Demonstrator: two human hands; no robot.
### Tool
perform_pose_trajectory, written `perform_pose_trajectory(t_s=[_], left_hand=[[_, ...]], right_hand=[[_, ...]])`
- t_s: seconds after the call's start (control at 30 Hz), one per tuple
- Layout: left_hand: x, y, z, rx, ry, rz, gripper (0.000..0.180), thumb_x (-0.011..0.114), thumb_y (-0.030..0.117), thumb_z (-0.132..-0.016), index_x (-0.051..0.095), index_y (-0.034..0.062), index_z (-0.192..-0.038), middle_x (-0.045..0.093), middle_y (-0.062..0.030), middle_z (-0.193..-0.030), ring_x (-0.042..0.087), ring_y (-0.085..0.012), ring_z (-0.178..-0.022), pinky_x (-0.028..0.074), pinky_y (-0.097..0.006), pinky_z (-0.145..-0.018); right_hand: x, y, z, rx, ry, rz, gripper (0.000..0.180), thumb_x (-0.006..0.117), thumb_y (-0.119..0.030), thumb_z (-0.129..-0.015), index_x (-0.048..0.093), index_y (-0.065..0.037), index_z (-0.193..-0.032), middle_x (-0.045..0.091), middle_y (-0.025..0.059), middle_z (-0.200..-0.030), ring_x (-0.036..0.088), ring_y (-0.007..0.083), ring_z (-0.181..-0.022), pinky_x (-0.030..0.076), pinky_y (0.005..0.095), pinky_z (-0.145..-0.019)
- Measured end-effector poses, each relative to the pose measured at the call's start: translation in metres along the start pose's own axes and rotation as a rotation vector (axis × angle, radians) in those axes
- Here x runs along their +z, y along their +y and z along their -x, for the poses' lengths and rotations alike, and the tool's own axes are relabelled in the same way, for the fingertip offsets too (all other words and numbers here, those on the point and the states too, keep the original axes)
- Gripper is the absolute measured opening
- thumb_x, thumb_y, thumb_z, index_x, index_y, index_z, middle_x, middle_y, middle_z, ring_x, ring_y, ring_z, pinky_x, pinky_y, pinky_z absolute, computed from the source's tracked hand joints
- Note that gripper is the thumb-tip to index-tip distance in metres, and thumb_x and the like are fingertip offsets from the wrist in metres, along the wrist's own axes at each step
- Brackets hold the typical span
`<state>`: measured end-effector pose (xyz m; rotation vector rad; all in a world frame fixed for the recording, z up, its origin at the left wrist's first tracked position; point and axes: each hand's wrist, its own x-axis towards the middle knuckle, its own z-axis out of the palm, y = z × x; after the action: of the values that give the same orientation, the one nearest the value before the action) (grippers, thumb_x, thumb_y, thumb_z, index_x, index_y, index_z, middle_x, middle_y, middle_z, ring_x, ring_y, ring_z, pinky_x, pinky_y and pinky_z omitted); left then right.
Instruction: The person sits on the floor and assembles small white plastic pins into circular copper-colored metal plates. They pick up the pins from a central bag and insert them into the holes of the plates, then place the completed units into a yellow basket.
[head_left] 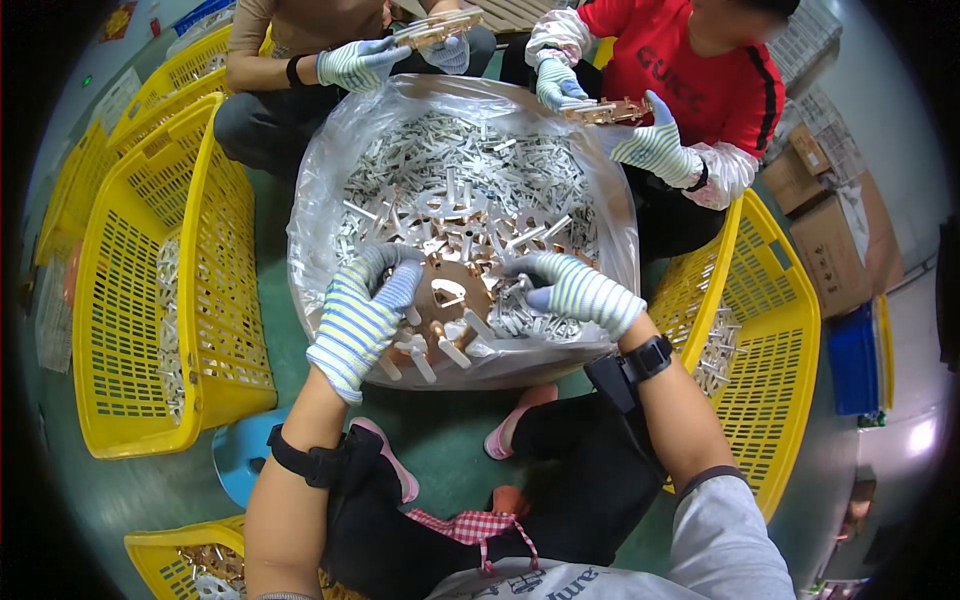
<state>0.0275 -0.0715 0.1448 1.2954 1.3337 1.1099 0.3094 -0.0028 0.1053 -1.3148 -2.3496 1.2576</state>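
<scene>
My left hand (366,310), in a striped knit glove, is closed on the left edge of a copper-coloured round metal part (445,292) with an opening in it and pale prongs sticking out. My right hand (580,290), gloved the same way, has its fingers curled by the part's right side; what sits between its fingertips is hidden. Both hands are over a large container lined with clear plastic (315,200). Inside lies a heap of small grey-white metal strips (480,150), with more copper-coloured pieces (470,235) and white rods on top.
Across the container, two gloved people hold similar copper-coloured parts (440,30). Yellow slatted baskets (190,300) with pale pieces stand on the left; another yellow basket (765,350) is on the right. A blue round stool (240,455) stands by my left arm. Cardboard boxes (830,255) are stacked far right.
</scene>
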Motion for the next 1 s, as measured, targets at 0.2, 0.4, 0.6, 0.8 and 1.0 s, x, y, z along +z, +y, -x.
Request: perform_pose_trajectory(t_s=[0.2, 0.4, 0.6, 0.8, 1.0], left_hand=[[0.012, 0.001, 0.006, -0.064, -0.224, 0.076, 0.03, 0.054, 0.023, -0.094, 0.064, 0.0013, -0.111, 0.063, -0.0024, -0.089, 0.055, -0.008, -0.075, 0.047, -0.024, -0.069], [0.022, 0.004, 0.005, -0.029, -0.306, -0.075, 0.035, 0.056, 0.03, -0.095, 0.065, 0.0005, -0.111, 0.068, -0.0075, -0.092, 0.063, -0.0138, -0.075, 0.052, -0.028, -0.068], [0.022, -0.003, 0.003, 0.063, -0.253, -0.198, 0.031, 0.06, 0.026, -0.091, 0.066, 0.0014, -0.109, 0.07, -0.0108, -0.091, 0.066, -0.0167, -0.084, 0.052, -0.031, -0.077], [0.024, 0.005, 0.005, 0.029, -0.254, -0.058, 0.032, 0.061, 0.023, -0.093, 0.063, 0.0005, -0.116, 0.066, -0.0073, -0.1, 0.061, -0.0129, -0.092, 0.049, -0.028, -0.081], [0.022, 0.002, 0.004, -0.121, -0.291, 0.156, 0.033, 0.058, 0.022, -0.094, 0.062, 0.0021, -0.12, 0.067, -0.0076, -0.095, 0.062, -0.0099, -0.08, 0.053, -0.025, -0.069]], right_hand=[[0.0, -0.042, 0.01, -0.107, 0.328, -0.455, 0.026, 0.062, -0.007, -0.085, 0.065, 0.0, -0.11, 0.064, 0.0066, -0.086, 0.058, 0.0119, -0.079, 0.049, 0.0292, -0.074], [0.014, -0.081, 0.014, -0.552, 0.477, 0.188, 0.031, 0.057, -0.019, -0.089, 0.063, -0.002, -0.115, 0.06, 0.0171, -0.092, 0.058, 0.0352, -0.086, 0.045, 0.0431, -0.076], [0.017, -0.081, 0.014, -0.558, 0.38, 0.108, 0.032, 0.061, -0.01, -0.082, 0.063, -0.005, -0.114, 0.06, 0.0157, -0.094, 0.058, 0.0347, -0.088, 0.045, 0.0437, -0.077], [0.007, -0.079, 0.021, -0.513, 0.548, 0.175, 0.025, 0.067, -0.006, -0.079, 0.066, -0.009, -0.103, 0.063, 0.0081, -0.092, 0.062, 0.0284, -0.09, 0.047, 0.0398, -0.084], [0.013, -0.086, 0.014, -0.582, 0.548, 0.272, 0.026, 0.071, -0.011, -0.074, 0.067, -0.016, -0.099, 0.063, 0.0024, -0.092, 0.051, 0.0303, -0.119, 0.02, 0.0518, -0.112]])
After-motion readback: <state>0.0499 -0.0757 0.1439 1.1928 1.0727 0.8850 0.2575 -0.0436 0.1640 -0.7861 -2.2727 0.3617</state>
